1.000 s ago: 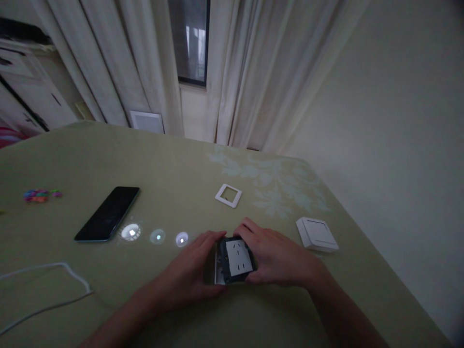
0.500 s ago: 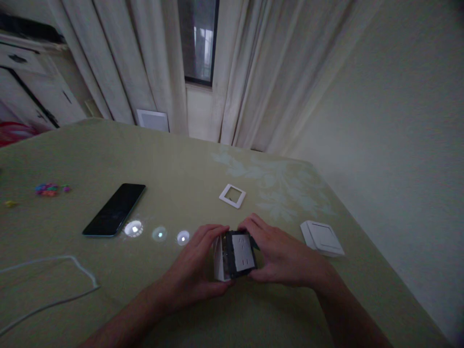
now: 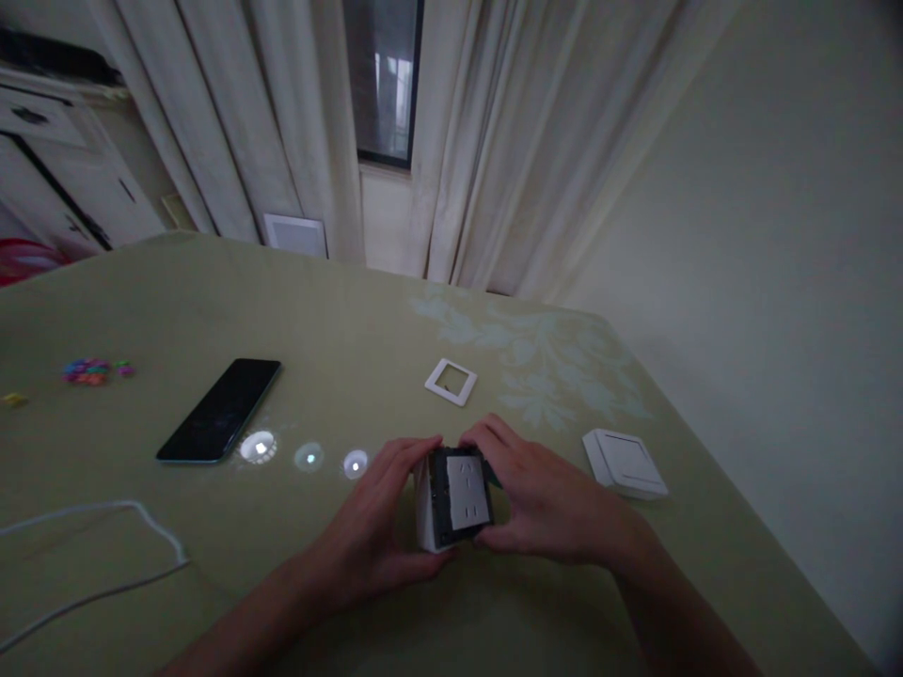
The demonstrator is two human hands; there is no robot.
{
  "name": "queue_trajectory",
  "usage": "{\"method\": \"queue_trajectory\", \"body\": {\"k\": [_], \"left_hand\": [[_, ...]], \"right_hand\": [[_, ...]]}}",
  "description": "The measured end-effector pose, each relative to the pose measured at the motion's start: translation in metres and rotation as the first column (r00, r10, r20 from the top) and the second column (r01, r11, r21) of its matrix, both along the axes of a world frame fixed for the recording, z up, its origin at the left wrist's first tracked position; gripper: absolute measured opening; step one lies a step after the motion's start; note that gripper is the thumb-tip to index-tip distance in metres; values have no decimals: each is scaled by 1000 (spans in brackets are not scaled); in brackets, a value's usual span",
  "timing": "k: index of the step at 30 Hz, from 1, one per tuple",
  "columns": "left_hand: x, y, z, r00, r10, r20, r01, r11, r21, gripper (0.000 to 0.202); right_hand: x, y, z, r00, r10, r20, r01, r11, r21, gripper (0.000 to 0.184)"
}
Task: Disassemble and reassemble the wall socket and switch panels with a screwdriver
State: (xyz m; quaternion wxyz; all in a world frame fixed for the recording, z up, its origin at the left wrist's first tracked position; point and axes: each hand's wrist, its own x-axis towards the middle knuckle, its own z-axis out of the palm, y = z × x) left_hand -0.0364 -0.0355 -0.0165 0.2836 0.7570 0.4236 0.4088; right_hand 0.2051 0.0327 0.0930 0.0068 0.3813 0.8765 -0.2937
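Note:
Close in front of me, a wall socket (image 3: 467, 493) with a white face and a black frame is held between both hands. Its white back box (image 3: 424, 503) shows as a strip along the left side, against the black frame. My left hand (image 3: 388, 517) has its fingers and thumb wrapped around the box at top and bottom. My right hand (image 3: 518, 484) grips the socket's black frame from the right, fingers above and thumb below. Beyond them a white square cover frame (image 3: 462, 397) lies flat. How box and socket meet inside is hidden.
A white wall switch (image 3: 627, 464) lies at the right. Leftward are a dark phone (image 3: 222, 411), a white cable (image 3: 145, 515) and small colourful pieces (image 3: 88, 372). The green-covered table (image 3: 317, 320) runs up to curtains (image 3: 310, 122) and a right-hand wall.
The socket has shifted slightly left, closer against the white box, and the gap between them has narrowed. My right hand has moved slightly left with it.

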Motion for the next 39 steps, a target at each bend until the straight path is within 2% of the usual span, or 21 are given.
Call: {"method": "queue_trajectory", "body": {"k": [10, 17, 28, 31, 35, 39], "left_hand": [[2, -1, -1, 999, 39, 4, -39, 999, 18, 103], [1, -1, 1, 1000, 11, 0, -11, 1000, 26, 92], [2, -1, -3, 997, 58, 52, -61, 997, 55, 82], [4, -1, -4, 993, 61, 103, -63, 998, 20, 77], [5, 2, 0, 983, 39, 180, -22, 995, -96, 72], [2, 6, 6, 994, 13, 110, 7, 984, -180, 71]], "right_hand": [[-4, -2, 3, 999, -10, 53, 10, 1000, 9, 63], [-6, -4, 8, 997, -11, 77, 11, 1000, -8, 63], [2, 0, 4, 999, 31, -25, -32, 999, -44, 67], [2, 3, 1, 999, 22, -42, -25, 997, -66, 73], [1, 6, -5, 999, 22, -44, -24, 999, -42, 75], [-4, 8, -15, 999, 40, 30, -40, 999, -3, 69]]}}
